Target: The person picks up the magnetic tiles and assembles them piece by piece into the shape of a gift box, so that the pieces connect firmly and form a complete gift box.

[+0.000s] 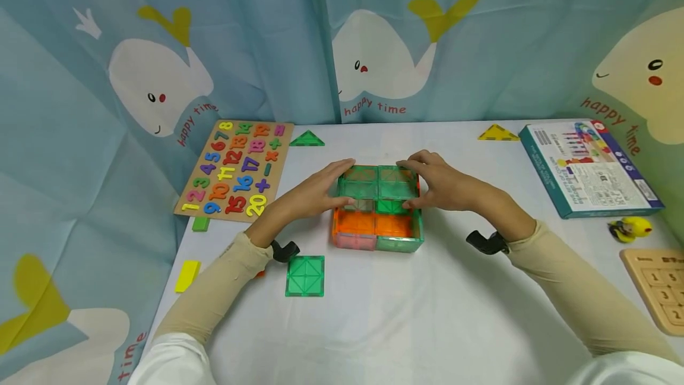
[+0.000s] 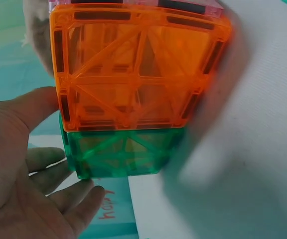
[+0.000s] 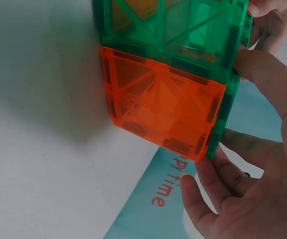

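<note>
A box built of translucent magnetic tiles (image 1: 399, 245) stands on the white table, with orange, green and pink walls. Across its far half lie two green square tiles (image 1: 359, 188) side by side. My left hand (image 1: 315, 192) grips the left edge of this cover, thumb in front and fingers behind. From the right, my right hand (image 1: 443, 184) holds the other end the same way. Orange and green side tiles (image 2: 128, 74) face the left wrist view. In the right wrist view, an orange wall tile (image 3: 158, 102) adjoins a green one, fingertips right at the green top edge.
A loose green square tile (image 1: 305, 276) lies near my left forearm, with a yellow piece (image 1: 187, 276) farther left. Behind are a number board (image 1: 285, 135), a green triangle (image 1: 307, 139) and a yellow triangle (image 1: 499, 132). At right are a boxed set (image 1: 590, 165), a toy figure (image 1: 630, 229) and a wooden board (image 1: 638, 266).
</note>
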The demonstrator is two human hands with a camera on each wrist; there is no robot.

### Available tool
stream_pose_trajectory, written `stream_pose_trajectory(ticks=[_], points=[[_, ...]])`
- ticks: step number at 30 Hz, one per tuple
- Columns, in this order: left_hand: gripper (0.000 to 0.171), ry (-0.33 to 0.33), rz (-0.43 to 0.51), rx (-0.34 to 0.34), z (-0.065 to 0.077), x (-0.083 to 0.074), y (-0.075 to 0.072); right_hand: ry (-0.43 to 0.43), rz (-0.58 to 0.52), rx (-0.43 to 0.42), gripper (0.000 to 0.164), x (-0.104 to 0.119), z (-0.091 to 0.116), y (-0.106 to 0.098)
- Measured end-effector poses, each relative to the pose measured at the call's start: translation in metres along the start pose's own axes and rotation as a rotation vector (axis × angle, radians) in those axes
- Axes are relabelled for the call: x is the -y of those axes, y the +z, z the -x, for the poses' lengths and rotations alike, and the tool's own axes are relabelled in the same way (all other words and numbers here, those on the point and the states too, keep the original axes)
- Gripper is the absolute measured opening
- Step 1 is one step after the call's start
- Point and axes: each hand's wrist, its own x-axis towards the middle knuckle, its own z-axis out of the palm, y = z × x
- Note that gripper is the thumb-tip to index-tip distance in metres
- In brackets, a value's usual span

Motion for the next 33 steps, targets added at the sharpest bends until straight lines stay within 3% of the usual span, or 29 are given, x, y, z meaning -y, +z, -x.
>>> stream_pose_trajectory(ticks=[4,8,13,17,20,24,28,33], points=[[0.085,-0.053,0.045,-0.030,0.010,0.005,0.000,0.000,-0.041,-0.011,0.082,-0.004,-0.002,0.003],[0.075,-0.107,0.106,-0.036,0.031,0.014,0.002,-0.031,-0.068,-0.062,0.063,-0.011,-0.005,0.008],[0.069,-0.188,0.066,0.029,0.068,0.019,0.010,-0.089,-0.104,-0.136,0.041,-0.023,-0.008,0.012],[0.069,-0.250,-0.021,0.104,0.105,0.012,0.026,-0.087,-0.167,-0.137,0.038,-0.030,-0.008,0.014],[0.069,-0.267,-0.045,0.121,0.129,0.004,0.043,-0.067,-0.186,-0.134,0.039,-0.033,-0.009,0.014],[0.075,-0.307,-0.062,0.076,0.153,-0.004,0.062,-0.061,-0.189,-0.134,0.039,-0.034,-0.010,0.013],[0.083,-0.345,-0.073,0.014,0.169,-0.005,0.070,-0.060,-0.183,-0.133,0.039,-0.035,-0.012,0.014],[0.083,-0.296,-0.069,-0.036,0.176,0.002,0.080,-0.053,-0.189,-0.132,0.040,-0.035,-0.013,0.014]])
